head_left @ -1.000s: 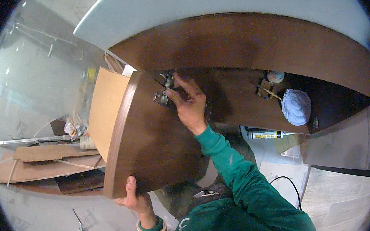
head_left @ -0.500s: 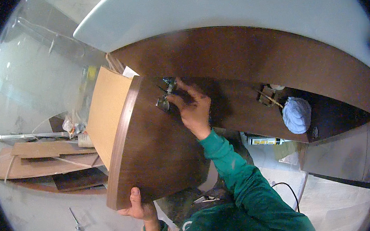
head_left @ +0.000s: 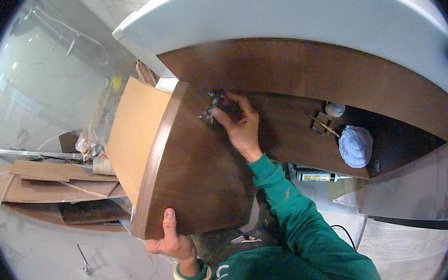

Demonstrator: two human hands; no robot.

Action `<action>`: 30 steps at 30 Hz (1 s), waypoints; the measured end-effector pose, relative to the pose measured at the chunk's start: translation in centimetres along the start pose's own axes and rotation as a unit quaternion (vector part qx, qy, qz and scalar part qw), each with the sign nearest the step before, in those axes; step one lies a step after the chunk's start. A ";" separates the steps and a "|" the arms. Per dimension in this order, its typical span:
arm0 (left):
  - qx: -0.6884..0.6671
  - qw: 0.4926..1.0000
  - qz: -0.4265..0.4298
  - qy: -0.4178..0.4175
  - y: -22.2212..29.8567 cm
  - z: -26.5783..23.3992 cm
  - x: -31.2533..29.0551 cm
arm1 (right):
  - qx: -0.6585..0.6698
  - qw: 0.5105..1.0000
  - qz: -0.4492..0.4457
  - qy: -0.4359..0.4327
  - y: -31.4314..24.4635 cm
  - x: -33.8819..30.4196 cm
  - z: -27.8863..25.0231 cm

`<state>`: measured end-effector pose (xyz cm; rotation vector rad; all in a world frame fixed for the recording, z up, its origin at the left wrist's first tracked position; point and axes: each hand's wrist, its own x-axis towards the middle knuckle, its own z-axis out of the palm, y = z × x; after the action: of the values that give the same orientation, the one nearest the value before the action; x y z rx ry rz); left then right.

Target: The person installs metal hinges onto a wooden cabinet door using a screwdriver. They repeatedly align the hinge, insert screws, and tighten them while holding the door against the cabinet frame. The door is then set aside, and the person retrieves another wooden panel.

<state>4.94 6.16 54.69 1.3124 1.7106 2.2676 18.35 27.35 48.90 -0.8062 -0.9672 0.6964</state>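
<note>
A dark brown cabinet door (head_left: 201, 179) with a pale edge stands swung out from the long brown vanity cabinet (head_left: 291, 59). My left hand (head_left: 172, 243) holds its lower near corner, thumb on the inner face and fingers underneath. At the upper part of the door a metal hinge (head_left: 208, 114) joins it to the cabinet. My right hand (head_left: 243, 130) is at this hinge, thumb and index finger closed around it; the exact contact is partly hidden. A cream tape roll (head_left: 192, 279) circles my left wrist.
A white basin (head_left: 277, 12) overhangs the cabinet. Inside lie a blue-white cloth bundle (head_left: 356, 147) and a stick-like tool (head_left: 326, 125). A sealant tube (head_left: 315, 177) lies below. Flattened cardboard (head_left: 52, 184) is at left, with a screwdriver-like tool (head_left: 84, 264) on the floor.
The view has shifted slightly, showing more of the basin's edge. My right hand stays at the hinge, and my left hand keeps its hold on the door corner.
</note>
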 end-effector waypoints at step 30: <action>0.050 0.997 0.051 -0.035 0.6 0.3 1.3 | -0.379 0.916 -0.102 -0.079 2.9 8.9 0.9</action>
<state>4.58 6.77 55.95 1.5129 1.7941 2.1844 20.68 36.33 50.64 -1.3094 -1.4794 0.1822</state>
